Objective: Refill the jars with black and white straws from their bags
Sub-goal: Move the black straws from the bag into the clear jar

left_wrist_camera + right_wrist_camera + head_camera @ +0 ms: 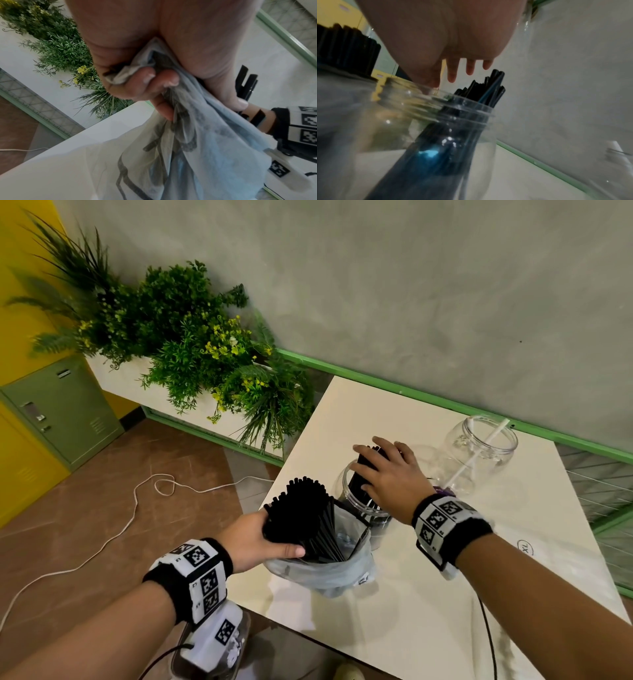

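- A white table (428,594) is set against the wall.
- On it stand a straw bag (322,573), a jar of black straws (363,505) and a clear jar (479,453).

left hand (265,537) fingers: hidden behind the black straw bundle (306,518) in the head view; only the thumb shows.
bag (197,148) print: dark marks, too blurred to read in the left wrist view.
near jar (436,135): base cut off by the picture's edge, walls smeared.
surface (428,594) logo: too small to read.
right hand (453,40): thumb out of sight in the right wrist view.
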